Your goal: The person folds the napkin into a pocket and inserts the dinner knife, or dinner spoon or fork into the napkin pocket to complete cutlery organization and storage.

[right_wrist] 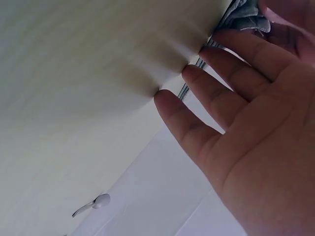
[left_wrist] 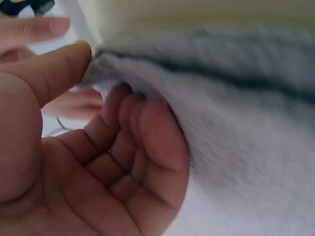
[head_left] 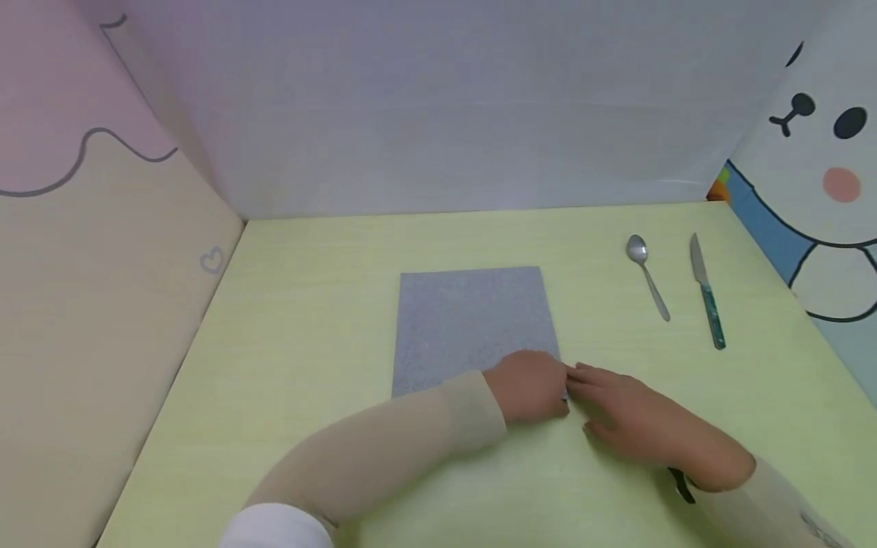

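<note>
A grey-blue cloth (head_left: 473,320), square in outline, lies flat on the pale yellow table. My left hand (head_left: 527,387) pinches its near right corner; in the left wrist view the thumb is above the cloth edge (left_wrist: 246,128) and the curled fingers are beneath. Just right of that corner, my right hand (head_left: 630,415) reaches in with extended, slightly spread fingers. In the right wrist view its fingertips (right_wrist: 165,98) touch the tabletop along the layered cloth edge (right_wrist: 241,20). The near edge of the cloth is partly hidden by the left hand and sleeve.
A metal spoon (head_left: 647,275) lies to the right of the cloth, with a green-handled knife (head_left: 708,293) further right. White panel (head_left: 466,114) closes off the back of the table (head_left: 308,320). Printed panels stand along the left and right sides.
</note>
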### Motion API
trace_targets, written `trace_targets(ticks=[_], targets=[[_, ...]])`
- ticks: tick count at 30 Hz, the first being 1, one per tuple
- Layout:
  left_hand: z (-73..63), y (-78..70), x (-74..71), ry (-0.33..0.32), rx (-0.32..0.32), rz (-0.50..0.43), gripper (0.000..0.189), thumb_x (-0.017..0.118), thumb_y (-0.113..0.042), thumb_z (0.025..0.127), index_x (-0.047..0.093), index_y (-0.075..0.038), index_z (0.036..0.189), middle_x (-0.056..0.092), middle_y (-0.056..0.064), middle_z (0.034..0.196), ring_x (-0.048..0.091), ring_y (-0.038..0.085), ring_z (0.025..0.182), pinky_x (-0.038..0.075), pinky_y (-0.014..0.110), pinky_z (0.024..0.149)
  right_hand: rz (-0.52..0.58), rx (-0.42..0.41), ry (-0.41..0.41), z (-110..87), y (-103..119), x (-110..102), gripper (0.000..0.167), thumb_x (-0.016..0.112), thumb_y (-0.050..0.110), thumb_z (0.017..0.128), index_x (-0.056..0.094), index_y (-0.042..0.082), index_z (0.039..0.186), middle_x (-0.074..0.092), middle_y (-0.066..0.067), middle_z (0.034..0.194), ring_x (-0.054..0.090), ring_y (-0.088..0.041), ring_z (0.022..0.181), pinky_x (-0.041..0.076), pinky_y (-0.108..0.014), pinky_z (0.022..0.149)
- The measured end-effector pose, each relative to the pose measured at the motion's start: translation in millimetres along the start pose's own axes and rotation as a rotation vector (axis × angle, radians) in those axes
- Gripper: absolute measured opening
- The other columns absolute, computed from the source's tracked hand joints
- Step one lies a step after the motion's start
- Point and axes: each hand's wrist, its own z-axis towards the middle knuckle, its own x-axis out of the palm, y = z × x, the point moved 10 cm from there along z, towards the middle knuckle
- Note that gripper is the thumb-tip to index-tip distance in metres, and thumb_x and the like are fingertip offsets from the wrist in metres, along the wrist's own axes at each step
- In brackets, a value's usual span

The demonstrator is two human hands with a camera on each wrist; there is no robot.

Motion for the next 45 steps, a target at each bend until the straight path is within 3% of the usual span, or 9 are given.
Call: trace_targets(ticks=[3,12,17,23,28,36,40,45], targets=[[0.3,6.6,-2.3,0.033,0.026,-0.065,0.020,0.070,-0.038,0.098,0.072,-0.019,0.094,0.070,-0.009,0.090,0.060,0.008,0.080,0.049,0.023,0.076,-0.017,0.000,0.009,-3.0,2.4,1.4,0.060,0.076,0.011,0.091,0.055,0.000,0.146,0.046,-0.018,0.156,0.046,-0.042,0.140,0.045,-0.057,0.106],[3.5,19.1,-2.8,0.088,-0.015,-0.161,0.017,0.057,-0.018,0.102,0.071,-0.017,0.111,0.068,-0.009,0.102,0.060,0.006,0.089,0.048,0.022,0.080,-0.078,-0.014,-0.007,-10.9,12.1,5.4,0.063,0.076,0.016,0.092,0.052,0.001,0.149,0.045,-0.015,0.157,0.049,-0.037,0.138,0.046,-0.055,0.105],[4.4,21.8,-1.5,0.084,-0.037,-0.176,0.017,0.055,-0.012,0.103,0.070,-0.018,0.110,0.067,-0.009,0.102,0.059,0.006,0.087,0.047,0.021,0.077,-0.138,-0.041,-0.027,-16.9,22.5,8.3,0.071,0.079,0.021,0.090,0.050,0.004,0.152,0.044,-0.014,0.158,0.050,-0.035,0.137,0.046,-0.054,0.105],[2.0,27.5,-3.5,0.071,-0.070,-0.207,0.018,0.056,-0.008,0.103,0.065,-0.016,0.118,0.067,-0.007,0.105,0.058,0.004,0.088,0.047,0.019,0.077,-0.169,-0.035,0.005,-15.7,30.9,13.7,0.072,0.080,0.027,0.090,0.050,0.004,0.152,0.042,-0.013,0.160,0.047,-0.033,0.140,0.043,-0.055,0.108],[-0.7,21.7,-4.0,0.065,-0.048,-0.158,0.015,0.057,-0.007,0.102,0.064,-0.015,0.113,0.065,-0.006,0.098,0.058,0.006,0.087,0.047,0.020,0.076,-0.192,0.000,0.036,-17.0,31.0,21.1,0.075,0.079,0.031,0.091,0.047,0.002,0.153,0.041,-0.013,0.160,0.043,-0.032,0.144,0.041,-0.055,0.111],[-4.6,16.0,-5.2,-0.010,-0.023,-0.087,0.008,0.058,-0.010,0.103,0.060,-0.015,0.098,0.060,-0.006,0.083,0.057,0.007,0.079,0.047,0.020,0.071,-0.215,-0.035,0.028,-22.2,36.2,26.8,0.076,0.077,0.034,0.093,0.045,0.002,0.154,0.041,-0.013,0.160,0.042,-0.031,0.145,0.040,-0.054,0.111],[-7.7,18.5,-9.0,-0.040,-0.020,-0.002,0.007,0.056,-0.011,0.104,0.060,-0.016,0.099,0.062,-0.005,0.086,0.060,0.008,0.080,0.051,0.022,0.073,-0.212,-0.040,0.027,-20.9,36.8,28.0,0.077,0.076,0.034,0.093,0.045,0.001,0.154,0.040,-0.014,0.161,0.041,-0.031,0.145,0.040,-0.054,0.112],[-15.0,33.2,-16.1,-0.059,-0.059,0.093,0.011,0.052,-0.017,0.107,0.063,-0.016,0.111,0.063,-0.003,0.096,0.060,0.012,0.086,0.054,0.027,0.073,-0.198,-0.033,0.036,-18.1,36.9,28.3,0.078,0.078,0.035,0.092,0.045,0.001,0.154,0.040,-0.013,0.161,0.042,-0.032,0.144,0.040,-0.054,0.112]])
